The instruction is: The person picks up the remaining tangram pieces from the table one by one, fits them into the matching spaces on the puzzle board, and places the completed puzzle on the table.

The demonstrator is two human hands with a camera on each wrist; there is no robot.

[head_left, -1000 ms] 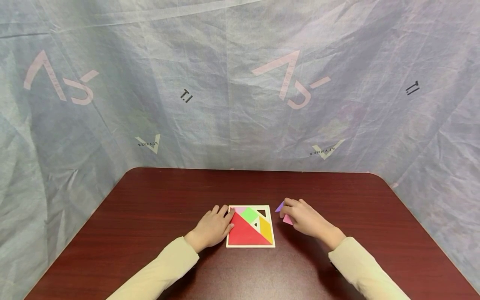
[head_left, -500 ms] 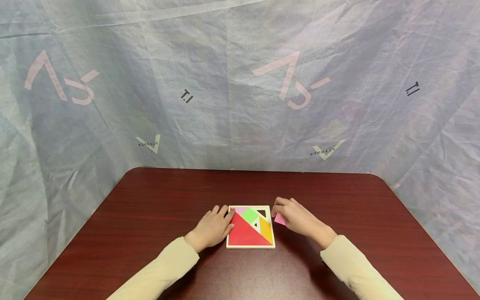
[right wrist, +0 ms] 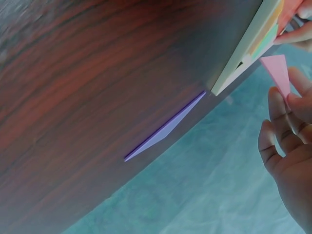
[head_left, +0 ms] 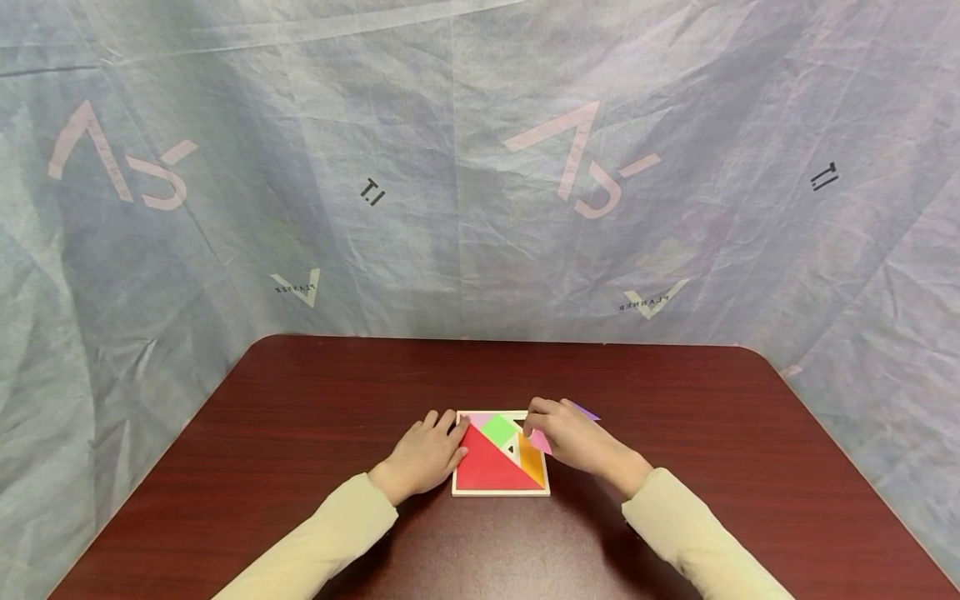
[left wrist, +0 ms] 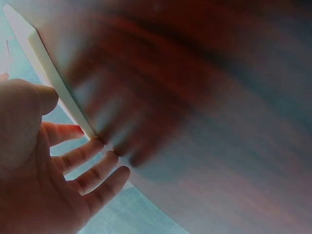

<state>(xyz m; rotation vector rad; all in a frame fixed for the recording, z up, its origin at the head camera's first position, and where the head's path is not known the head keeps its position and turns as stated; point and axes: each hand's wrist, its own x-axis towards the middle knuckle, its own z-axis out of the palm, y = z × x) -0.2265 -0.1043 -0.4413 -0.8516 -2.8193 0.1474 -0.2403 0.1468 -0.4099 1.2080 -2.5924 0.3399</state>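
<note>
A square tangram board point(head_left: 501, 493) with a pale frame lies flat on the table. In it are a red area point(head_left: 487, 468), a green square point(head_left: 498, 431), a yellow piece point(head_left: 531, 462) and a pink piece point(head_left: 476, 418). Bare gaps show near the middle and at the far right corner, the latter partly covered by my right hand. My left hand point(head_left: 422, 456) rests along the left edge, fingers spread, thumb and index fingertips touching the board. Above the board's right side, my right hand point(head_left: 581, 440) pinches a pink triangle point(right wrist: 278, 72) between thumb and fingers, tilted and clear of the surface.
A purple triangle point(right wrist: 168, 127) lies on the table just right of the board, partly hidden behind my right hand in the head view. The dark red wooden table point(head_left: 337, 383) ends at a grey fabric sheet point(head_left: 450, 250) hanging behind it.
My right hand has moved left with the pink triangle, from beside the board to over its right side. More of the purple triangle shows behind it. The left hand stays put.
</note>
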